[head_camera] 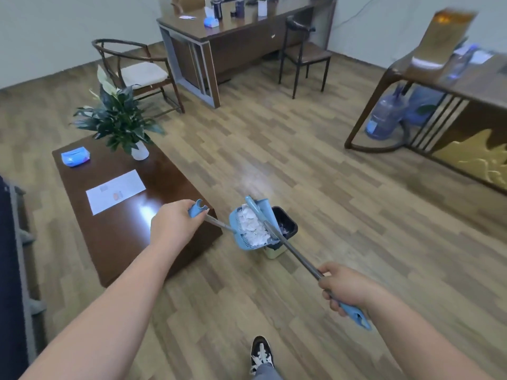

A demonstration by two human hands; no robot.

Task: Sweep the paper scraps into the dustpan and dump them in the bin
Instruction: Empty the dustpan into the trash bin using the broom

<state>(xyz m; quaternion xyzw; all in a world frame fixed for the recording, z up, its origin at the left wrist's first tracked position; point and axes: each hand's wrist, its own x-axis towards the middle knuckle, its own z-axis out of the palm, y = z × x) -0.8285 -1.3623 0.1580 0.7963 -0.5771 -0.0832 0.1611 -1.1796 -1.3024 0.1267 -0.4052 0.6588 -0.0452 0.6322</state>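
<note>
Head view: our left hand [175, 223] fingers wrap the dustpan [248, 227] handle, right hand [347, 286] fingers clench the broom [288, 245]; paper scraps [252, 224] sit in the pan over the bin [285, 226]. We should tip gently, broom guarding spill.

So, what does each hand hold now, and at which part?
The left hand holds the dustpan by the top of its handle. The right hand holds the broom near the blue end of its pole.
</note>
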